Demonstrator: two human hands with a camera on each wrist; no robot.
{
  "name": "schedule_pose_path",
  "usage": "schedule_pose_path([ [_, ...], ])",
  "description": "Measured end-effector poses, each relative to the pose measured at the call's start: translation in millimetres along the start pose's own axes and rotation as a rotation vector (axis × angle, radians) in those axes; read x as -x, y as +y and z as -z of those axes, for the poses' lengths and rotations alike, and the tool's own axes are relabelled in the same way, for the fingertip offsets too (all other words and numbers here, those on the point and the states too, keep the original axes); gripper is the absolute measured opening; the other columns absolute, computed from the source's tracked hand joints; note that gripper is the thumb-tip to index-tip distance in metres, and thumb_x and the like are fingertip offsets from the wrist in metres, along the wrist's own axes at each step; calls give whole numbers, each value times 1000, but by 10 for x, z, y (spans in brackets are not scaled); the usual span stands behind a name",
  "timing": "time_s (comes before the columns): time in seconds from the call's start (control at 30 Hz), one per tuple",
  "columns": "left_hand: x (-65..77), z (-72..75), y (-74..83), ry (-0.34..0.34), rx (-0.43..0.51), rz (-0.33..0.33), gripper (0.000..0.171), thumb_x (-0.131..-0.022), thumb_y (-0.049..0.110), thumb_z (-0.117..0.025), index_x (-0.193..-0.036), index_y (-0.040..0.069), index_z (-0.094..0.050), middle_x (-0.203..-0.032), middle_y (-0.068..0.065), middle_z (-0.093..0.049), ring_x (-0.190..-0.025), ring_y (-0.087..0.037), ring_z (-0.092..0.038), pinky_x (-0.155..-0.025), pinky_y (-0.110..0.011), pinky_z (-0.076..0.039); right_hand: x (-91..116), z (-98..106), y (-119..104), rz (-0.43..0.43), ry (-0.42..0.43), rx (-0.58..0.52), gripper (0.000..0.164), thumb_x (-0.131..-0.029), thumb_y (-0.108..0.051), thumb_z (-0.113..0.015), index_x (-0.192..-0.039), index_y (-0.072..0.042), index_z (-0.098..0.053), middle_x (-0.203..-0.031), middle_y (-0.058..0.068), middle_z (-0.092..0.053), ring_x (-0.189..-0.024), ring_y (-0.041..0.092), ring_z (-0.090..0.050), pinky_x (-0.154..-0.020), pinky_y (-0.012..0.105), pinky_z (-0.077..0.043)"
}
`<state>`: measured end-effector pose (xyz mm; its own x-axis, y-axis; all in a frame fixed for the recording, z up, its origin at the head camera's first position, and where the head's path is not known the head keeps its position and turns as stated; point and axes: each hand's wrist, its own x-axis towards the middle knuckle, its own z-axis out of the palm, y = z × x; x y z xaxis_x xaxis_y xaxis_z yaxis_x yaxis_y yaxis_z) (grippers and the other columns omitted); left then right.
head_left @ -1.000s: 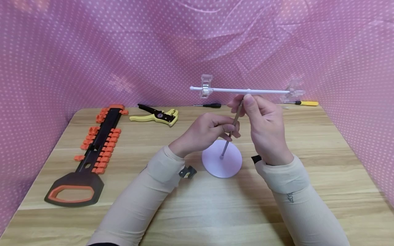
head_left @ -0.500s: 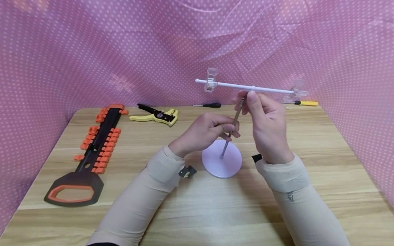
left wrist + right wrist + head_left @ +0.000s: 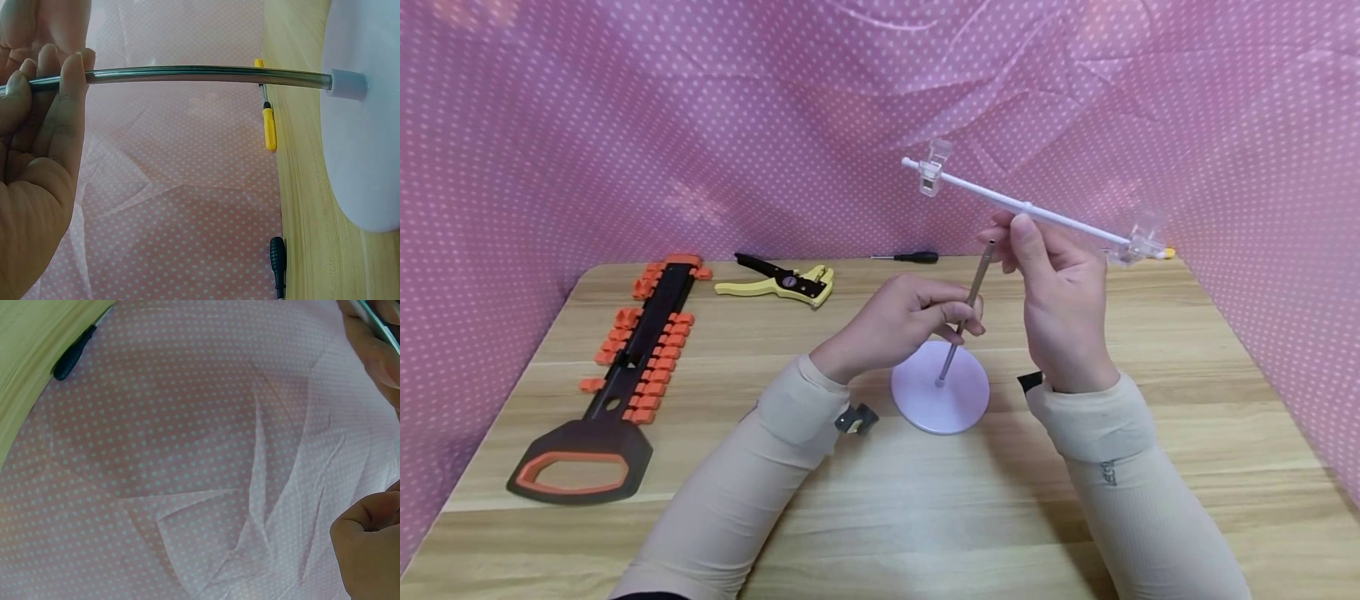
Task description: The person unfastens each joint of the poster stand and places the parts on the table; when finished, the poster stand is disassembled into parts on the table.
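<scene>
In the head view my left hand holds a thin metal rod between thumb and fingers. The rod rises, leaning, from the middle of a round white base on the table. In the left wrist view the rod's lower end sits in a short white socket. Above the rod's bare upper end, my right hand pinches a white crossbar near its middle. The crossbar slopes down to the right, apart from the rod. It carries a clear plastic clip near its left end and another clear clip at its right.
A black rack with orange clips lies at the left of the wooden table. Yellow-and-black wire strippers and a black screwdriver lie along the back. A yellow screwdriver lies behind the right hand. Pink dotted cloth surrounds the table.
My right hand has moved slightly right and up with the crossbar, whose left end has swung upward from nearly level. The rod's upper end now shows. The left hand and base have stayed put.
</scene>
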<state>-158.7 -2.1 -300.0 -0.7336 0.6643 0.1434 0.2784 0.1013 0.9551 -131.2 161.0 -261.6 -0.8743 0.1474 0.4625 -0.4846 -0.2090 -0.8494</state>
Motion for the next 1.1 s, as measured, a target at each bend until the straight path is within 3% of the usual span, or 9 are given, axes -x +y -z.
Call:
schedule_pose_path([
  [0.3, 0, -1, 3, 4, 2, -2, 18, -95, 17, -55, -96, 9, -71, -94, -8, -73, -90, -15, -70, -77, -29, -62, -39, 74, 17, -70, 4, 99, 26, -92, -21, -62, -105, 0, -70, -87, 0, -75, -81, 13, -60, -74, 23, -44],
  [0.57, 3, -4, -7, 2, 5, -12, 17, -95, 17, -55, -96, 9, -70, -94, -8, -73, -89, -14, -71, -77, -29, -62, -69, 159, 41, -188, -36, 169, 30, -89, -26, -67, -109, -5, -71, -87, -6, -75, -86, 11, -61, -80, 24, -43],
  [0.73, 4, -5, -3, 3, 10, -7, 17, -95, 16, -55, -95, 9, -71, -93, -9, -73, -89, -14, -70, -77, -29, -62, -91, 213, 57, -193, -132, 216, 27, -89, -24, -66, -105, -3, -72, -89, -7, -76, -94, 11, -63, -84, 25, -44],
  [1.0, 1, -3, -3, 4, 22, 13, 18, -95, 16, -55, -98, 8, -71, -94, -9, -73, -92, -19, -71, -78, -29, -62, -114, 273, 52, -231, -265, 442, 28, -92, -31, -63, -105, -9, -72, -96, -11, -76, -113, 8, -63, -103, 27, -44],
  [1.1, 1, -2, 1, 11, 20, 14, 19, -95, 16, -55, -99, 7, -71, -94, -11, -73, -90, -20, -71, -77, -28, -62, -127, 272, 63, -257, -288, 500, 30, -90, -36, -64, -102, -10, -73, -97, -8, -76, -111, 9, -65, -100, 26, -48],
])
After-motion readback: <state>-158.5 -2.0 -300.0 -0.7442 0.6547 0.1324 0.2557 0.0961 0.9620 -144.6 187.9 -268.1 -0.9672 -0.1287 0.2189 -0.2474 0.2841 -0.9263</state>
